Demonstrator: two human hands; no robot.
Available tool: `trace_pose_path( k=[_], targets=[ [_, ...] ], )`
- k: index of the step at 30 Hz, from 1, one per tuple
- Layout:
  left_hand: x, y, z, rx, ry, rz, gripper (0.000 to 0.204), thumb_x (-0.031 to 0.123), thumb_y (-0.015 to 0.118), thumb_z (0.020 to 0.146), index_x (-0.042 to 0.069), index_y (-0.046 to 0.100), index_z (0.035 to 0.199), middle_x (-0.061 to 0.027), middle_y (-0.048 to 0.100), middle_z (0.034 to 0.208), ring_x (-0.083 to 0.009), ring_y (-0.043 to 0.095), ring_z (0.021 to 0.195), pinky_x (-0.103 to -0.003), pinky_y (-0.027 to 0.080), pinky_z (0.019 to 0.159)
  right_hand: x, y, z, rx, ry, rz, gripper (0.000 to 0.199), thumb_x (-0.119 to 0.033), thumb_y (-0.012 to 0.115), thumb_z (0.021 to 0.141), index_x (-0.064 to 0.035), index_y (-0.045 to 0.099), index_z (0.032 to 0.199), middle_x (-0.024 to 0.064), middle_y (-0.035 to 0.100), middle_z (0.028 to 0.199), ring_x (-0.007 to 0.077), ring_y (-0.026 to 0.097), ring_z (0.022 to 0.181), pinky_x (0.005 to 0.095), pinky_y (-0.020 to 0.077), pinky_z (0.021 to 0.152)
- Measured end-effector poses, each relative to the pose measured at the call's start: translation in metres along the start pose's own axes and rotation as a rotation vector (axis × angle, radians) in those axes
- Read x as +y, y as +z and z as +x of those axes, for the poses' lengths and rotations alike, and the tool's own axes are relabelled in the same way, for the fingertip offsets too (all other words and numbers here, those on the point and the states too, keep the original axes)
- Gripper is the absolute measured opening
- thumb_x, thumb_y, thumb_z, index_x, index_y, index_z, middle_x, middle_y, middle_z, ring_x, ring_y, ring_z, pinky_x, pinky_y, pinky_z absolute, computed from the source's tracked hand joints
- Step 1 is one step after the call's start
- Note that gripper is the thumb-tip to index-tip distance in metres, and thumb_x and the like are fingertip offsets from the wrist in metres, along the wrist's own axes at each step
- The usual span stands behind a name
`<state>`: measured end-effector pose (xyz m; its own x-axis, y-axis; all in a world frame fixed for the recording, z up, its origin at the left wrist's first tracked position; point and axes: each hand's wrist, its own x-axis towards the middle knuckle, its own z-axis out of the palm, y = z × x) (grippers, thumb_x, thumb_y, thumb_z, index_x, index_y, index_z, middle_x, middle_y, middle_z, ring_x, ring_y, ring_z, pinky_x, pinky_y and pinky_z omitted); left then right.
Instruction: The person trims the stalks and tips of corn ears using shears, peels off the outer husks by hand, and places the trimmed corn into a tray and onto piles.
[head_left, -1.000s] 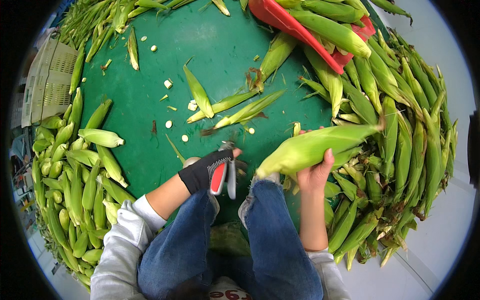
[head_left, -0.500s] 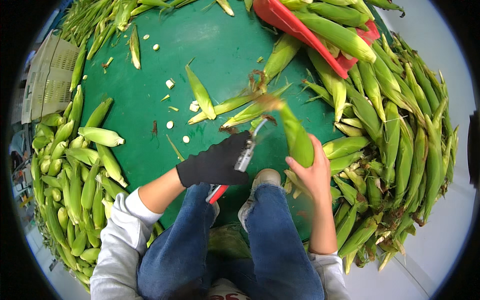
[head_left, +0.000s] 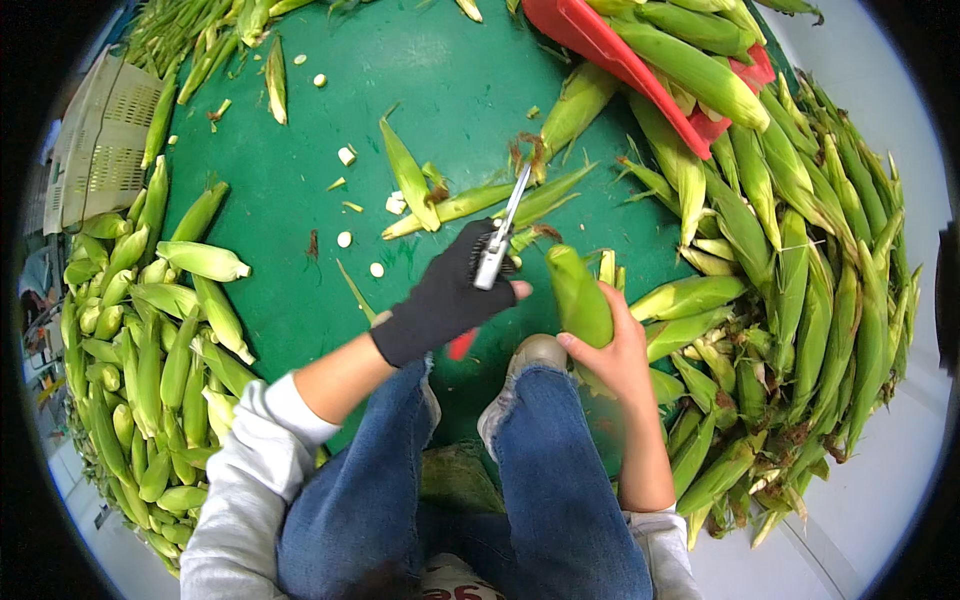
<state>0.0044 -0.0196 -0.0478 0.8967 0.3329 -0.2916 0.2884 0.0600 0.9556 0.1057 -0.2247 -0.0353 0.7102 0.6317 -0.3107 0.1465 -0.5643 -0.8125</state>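
Note:
In a black fingerless glove, my left hand point(head_left: 445, 290) is closed around pruning shears point(head_left: 508, 222). Their metal blade points up and away, and a red handle end shows below the palm. My bare right hand point(head_left: 618, 350) grips a green ear of corn point(head_left: 580, 295) still in its husk. The upper end of this ear is blunt, without brown silk. A small gap separates the shears from the ear. Just beyond my gloved hand, husk pieces and a loose husked leaf bundle point(head_left: 405, 175) lie on the green surface point(head_left: 300, 170).
Trimmed ears point(head_left: 165, 380) pile up at my left, beside a pale slotted crate point(head_left: 100, 150). To the right is a heap of ears with silk point(head_left: 800, 290). A red basket point(head_left: 620, 75) full of corn leans at the far right. Cut stem discs point(head_left: 345, 239) are scattered about.
The ear's silky tip has come off, leaving a blunt end. My left hand has moved up slightly, and the shears now point farther away. A small silky piece has appeared beyond it.

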Motion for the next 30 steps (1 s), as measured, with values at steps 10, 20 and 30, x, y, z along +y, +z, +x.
trace_pose_path(
  k=[10,20,30],
  targets=[
    [0.004,-0.001,0.014,0.074,-0.271,-0.413,0.033,0.010,0.060,0.076,0.008,0.046,0.105,-0.0020,0.050,0.076,-0.0120,0.052,0.061,-0.027,0.046,0.054,-0.011,0.037,-0.003,0.266,-0.242,-0.591,0.069,-0.029,0.077,0.059,-0.0086,0.046,0.117,0.0136,0.051,0.092,0.0312,0.053,0.086,0.0392,0.0437,0.075],
    [0.029,0.009,0.012,0.060,-0.200,-0.993,0.036,0.019,0.062,0.076,0.011,0.046,0.107,-0.0015,0.053,0.081,-0.0123,0.054,0.071,-0.027,0.048,0.059,-0.006,0.079,0.018,0.013,0.056,0.799,0.073,-0.007,0.076,0.059,-0.0052,0.039,0.122,0.0067,0.051,0.114,0.0192,0.050,0.104,0.0323,0.0408,0.089],
    [0.066,0.000,0.003,0.067,-0.174,-0.784,0.037,0.010,0.057,0.070,0.009,0.045,0.105,-0.0029,0.052,0.081,-0.0137,0.054,0.073,-0.025,0.046,0.062,-0.012,0.071,0.023,-0.050,-0.035,0.747,0.081,0.003,0.072,0.060,-0.0057,0.031,0.129,0.0071,0.048,0.119,0.0173,0.048,0.109,0.0330,0.0383,0.093]
  ],
)
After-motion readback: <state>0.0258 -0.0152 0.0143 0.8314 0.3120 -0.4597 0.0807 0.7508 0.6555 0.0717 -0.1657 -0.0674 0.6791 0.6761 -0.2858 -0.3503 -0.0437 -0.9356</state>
